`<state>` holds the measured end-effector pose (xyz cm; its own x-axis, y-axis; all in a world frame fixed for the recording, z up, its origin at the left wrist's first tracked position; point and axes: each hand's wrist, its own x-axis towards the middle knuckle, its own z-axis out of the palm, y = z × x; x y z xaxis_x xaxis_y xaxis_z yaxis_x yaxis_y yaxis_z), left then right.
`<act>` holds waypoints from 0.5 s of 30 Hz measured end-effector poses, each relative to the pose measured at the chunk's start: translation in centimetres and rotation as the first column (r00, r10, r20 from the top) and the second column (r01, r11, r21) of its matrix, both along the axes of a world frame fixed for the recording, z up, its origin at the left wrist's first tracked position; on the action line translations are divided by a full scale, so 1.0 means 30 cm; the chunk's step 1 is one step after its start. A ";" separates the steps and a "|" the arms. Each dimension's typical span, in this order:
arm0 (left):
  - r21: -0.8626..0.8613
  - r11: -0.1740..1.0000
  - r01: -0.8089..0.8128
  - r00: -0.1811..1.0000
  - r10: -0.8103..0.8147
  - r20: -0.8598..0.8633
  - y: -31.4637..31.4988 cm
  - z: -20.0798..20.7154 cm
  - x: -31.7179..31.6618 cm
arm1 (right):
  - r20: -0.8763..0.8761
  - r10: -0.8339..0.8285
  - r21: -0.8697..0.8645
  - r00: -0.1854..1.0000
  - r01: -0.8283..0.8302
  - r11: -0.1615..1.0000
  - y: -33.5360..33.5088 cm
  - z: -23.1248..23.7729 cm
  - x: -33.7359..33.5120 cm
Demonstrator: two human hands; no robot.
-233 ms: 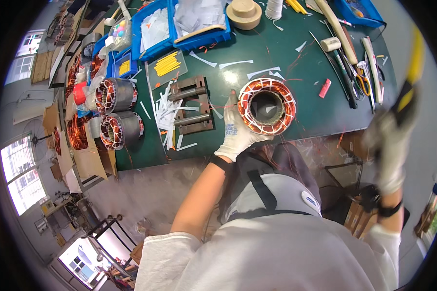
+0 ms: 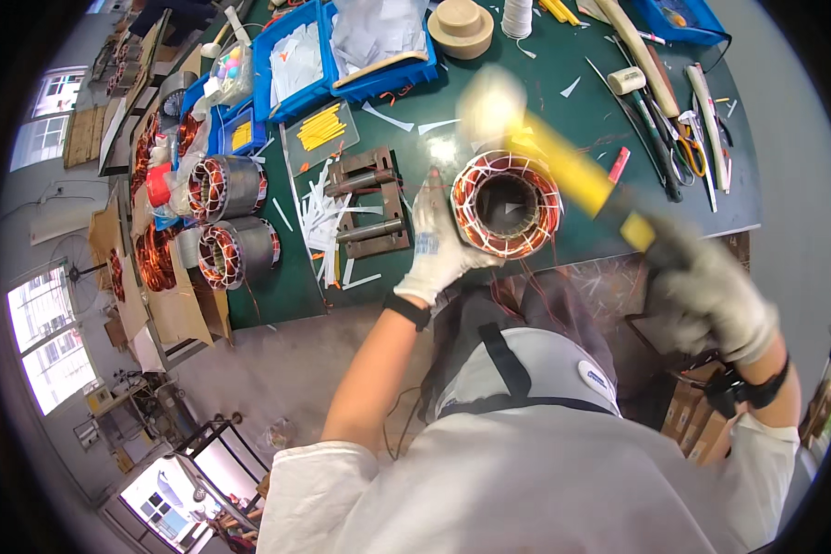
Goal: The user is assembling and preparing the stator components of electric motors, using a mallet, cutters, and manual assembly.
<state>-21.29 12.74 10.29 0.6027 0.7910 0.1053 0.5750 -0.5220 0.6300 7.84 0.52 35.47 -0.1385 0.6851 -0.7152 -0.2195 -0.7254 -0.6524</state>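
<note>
A motor stator (image 2: pixel 507 242) with copper windings laced in white cord stands on end at the front of the green table, its bore facing up. My left hand (image 2: pixel 440 242), in a white glove, wraps around the stator's left side, with fingers along the far left and thumb near the front. In my gloved right hand (image 2: pixel 716 300) is a mallet (image 2: pixel 572 166) with a yellow and black handle, gripped near its end. The mallet's pale head is blurred by motion and hangs over the stator's far edge. Both the right hand and the handle are smeared too.
Left of the stator lies a brown metal fixture (image 2: pixel 371 203) with two bars, beside white paper strips (image 2: pixel 319 222). Two more stators (image 2: pixel 240 251) stand farther left. Blue bins (image 2: pixel 383 78) line the back. Scissors (image 2: pixel 690 152), another mallet (image 2: pixel 627 81) and a red marker (image 2: pixel 620 164) lie right.
The mallet has swung from upright at the far right, leftward and down over the stator. My right hand has moved left; my left hand stays on the stator.
</note>
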 end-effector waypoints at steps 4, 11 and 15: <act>0.002 0.992 -0.129 0.979 0.127 0.161 -0.159 -0.006 0.084 | 0.340 -0.508 0.521 0.791 0.291 0.802 0.064 0.048 0.085; 0.002 0.986 -0.166 0.965 0.162 0.205 -0.114 -0.038 0.109 | 0.105 0.406 -0.137 0.908 -0.391 0.910 -0.016 -0.093 -0.032; -0.082 0.984 -0.160 0.971 0.172 0.168 -0.064 -0.012 0.078 | 0.354 -0.282 0.239 0.892 0.205 0.949 0.018 0.007 0.111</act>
